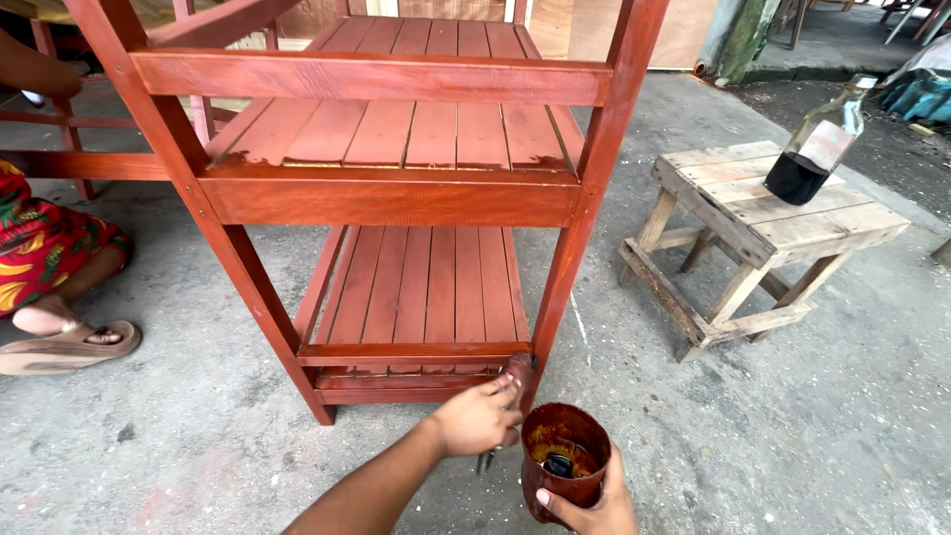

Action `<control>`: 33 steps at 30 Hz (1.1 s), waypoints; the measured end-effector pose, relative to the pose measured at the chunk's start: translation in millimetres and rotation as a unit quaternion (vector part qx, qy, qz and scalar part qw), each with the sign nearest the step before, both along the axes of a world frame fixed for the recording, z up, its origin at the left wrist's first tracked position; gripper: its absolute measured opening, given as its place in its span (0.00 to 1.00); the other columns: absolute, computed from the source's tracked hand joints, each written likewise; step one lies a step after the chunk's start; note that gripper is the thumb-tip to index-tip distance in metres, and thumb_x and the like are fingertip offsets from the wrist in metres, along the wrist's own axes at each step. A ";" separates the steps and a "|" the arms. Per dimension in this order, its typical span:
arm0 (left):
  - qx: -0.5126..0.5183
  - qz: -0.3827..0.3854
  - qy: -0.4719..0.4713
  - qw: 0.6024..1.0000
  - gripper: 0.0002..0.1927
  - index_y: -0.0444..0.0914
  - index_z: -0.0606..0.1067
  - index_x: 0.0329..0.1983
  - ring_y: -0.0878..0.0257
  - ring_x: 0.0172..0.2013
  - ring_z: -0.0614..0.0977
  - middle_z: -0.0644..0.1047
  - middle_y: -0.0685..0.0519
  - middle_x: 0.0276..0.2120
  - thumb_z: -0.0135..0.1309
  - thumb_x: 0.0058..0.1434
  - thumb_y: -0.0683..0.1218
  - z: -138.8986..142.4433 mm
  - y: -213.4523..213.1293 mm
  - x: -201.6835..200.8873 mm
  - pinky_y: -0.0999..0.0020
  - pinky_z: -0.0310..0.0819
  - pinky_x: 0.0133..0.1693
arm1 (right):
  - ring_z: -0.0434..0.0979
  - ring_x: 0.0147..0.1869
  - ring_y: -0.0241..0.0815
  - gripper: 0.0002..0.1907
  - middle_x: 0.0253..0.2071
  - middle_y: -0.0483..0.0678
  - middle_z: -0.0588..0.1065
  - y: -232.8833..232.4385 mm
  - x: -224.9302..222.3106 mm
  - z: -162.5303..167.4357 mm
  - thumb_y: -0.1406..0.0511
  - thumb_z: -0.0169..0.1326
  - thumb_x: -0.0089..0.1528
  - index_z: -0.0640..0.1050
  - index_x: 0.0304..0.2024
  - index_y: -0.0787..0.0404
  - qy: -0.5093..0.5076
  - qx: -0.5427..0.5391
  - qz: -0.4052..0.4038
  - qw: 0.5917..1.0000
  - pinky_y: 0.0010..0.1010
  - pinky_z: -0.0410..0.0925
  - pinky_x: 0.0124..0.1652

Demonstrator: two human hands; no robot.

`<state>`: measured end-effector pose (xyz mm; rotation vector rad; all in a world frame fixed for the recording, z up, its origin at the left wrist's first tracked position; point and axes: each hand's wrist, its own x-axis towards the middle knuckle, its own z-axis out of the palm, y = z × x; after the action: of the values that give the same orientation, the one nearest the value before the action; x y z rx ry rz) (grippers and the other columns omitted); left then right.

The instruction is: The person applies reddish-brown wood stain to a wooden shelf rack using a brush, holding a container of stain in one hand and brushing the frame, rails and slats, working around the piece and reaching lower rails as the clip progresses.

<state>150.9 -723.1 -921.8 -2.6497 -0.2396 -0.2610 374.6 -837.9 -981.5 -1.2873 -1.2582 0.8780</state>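
Note:
My left hand (pixel 477 418) grips a paintbrush (pixel 515 372). Its stained bristles touch the bottom front rail of a red-brown wooden slatted shelf rack (pixel 391 198), beside the rack's right front leg. My right hand (pixel 592 505) holds a stain-smeared cup (pixel 563 458) from below, just right of the brush. Dark liquid lies in the bottom of the cup. The rack has three slatted shelves and stands on a concrete floor.
A rough wooden stool (pixel 768 223) stands to the right, bearing a glass bottle (pixel 817 149) part full of dark liquid. At the left another person sits, with a leg in patterned cloth (pixel 50 243) and a sandalled foot (pixel 69 342). More wooden frames stand behind.

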 end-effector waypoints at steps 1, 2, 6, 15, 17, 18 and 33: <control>-0.011 0.007 0.008 1.000 0.10 0.50 0.82 0.36 0.49 0.61 0.75 0.79 0.55 0.45 0.50 0.57 0.50 -0.3 2.3 -4.0 0.49 0.58 0.69 | 0.74 0.66 0.47 0.56 0.59 0.56 0.74 0.0 -1.0 -0.9 0.70 0.75 0.40 0.58 0.66 0.64 0.003 -0.002 0.002 1.000 0.41 0.66 0.63; -0.018 0.018 0.017 1.000 0.10 0.49 0.82 0.36 0.49 0.60 0.75 0.78 0.55 0.44 0.49 0.58 0.50 -0.9 3.7 -9.6 0.49 0.58 0.69 | 0.74 0.66 0.47 0.57 0.60 0.56 0.73 -0.1 -3.8 -2.0 0.70 0.75 0.40 0.58 0.66 0.64 0.007 -0.005 0.005 1.000 0.41 0.66 0.63; -0.034 0.068 0.050 0.996 0.10 0.48 0.81 0.36 0.49 0.59 0.73 0.77 0.56 0.41 0.48 0.60 0.50 -1.1 4.2 -41.5 0.47 0.57 0.67 | 0.73 0.67 0.48 0.56 0.61 0.57 0.73 -1.9 -19.5 -3.5 0.69 0.75 0.42 0.58 0.67 0.64 0.041 0.000 0.044 0.998 0.42 0.66 0.63; -0.053 0.189 0.060 0.979 0.09 0.47 0.78 0.37 0.52 0.55 0.74 0.76 0.55 0.42 0.48 0.60 0.49 16.5 -17.7 -162.7 0.52 0.62 0.63 | 0.74 0.67 0.46 0.60 0.61 0.53 0.73 4.2 -63.1 -5.6 0.69 0.75 0.40 0.57 0.71 0.58 0.021 -0.107 0.047 0.993 0.42 0.68 0.63; -0.047 0.224 0.062 0.971 0.08 0.46 0.78 0.36 0.52 0.55 0.74 0.76 0.55 0.43 0.49 0.59 0.49 18.0 -22.1 -186.7 0.53 0.63 0.62 | 0.73 0.67 0.46 0.60 0.61 0.54 0.73 4.6 -71.7 -11.0 0.69 0.75 0.41 0.57 0.71 0.59 0.029 -0.090 0.072 0.993 0.42 0.67 0.63; -0.037 0.241 0.060 0.968 0.08 0.46 0.78 0.36 0.52 0.56 0.74 0.76 0.55 0.43 0.49 0.59 0.49 18.4 -24.5 -197.8 0.53 0.63 0.62 | 0.73 0.67 0.46 0.60 0.61 0.54 0.73 3.8 -75.2 -13.8 0.69 0.75 0.41 0.57 0.71 0.59 0.033 -0.082 0.084 0.993 0.43 0.67 0.63; -0.056 0.356 0.098 0.928 0.09 0.48 0.82 0.37 0.50 0.48 0.76 0.77 0.52 0.41 0.51 0.58 0.46 24.6 -33.7 -227.0 0.48 0.66 0.57 | 0.70 0.70 0.48 0.61 0.63 0.55 0.71 1.7 -109.1 -11.6 0.68 0.76 0.42 0.55 0.71 0.61 -0.001 -0.036 0.152 0.988 0.43 0.64 0.65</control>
<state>-76.0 -756.8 -897.2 -2.4713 -1.1339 0.2621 265.5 -836.2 -993.1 -1.1691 -1.4601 1.1474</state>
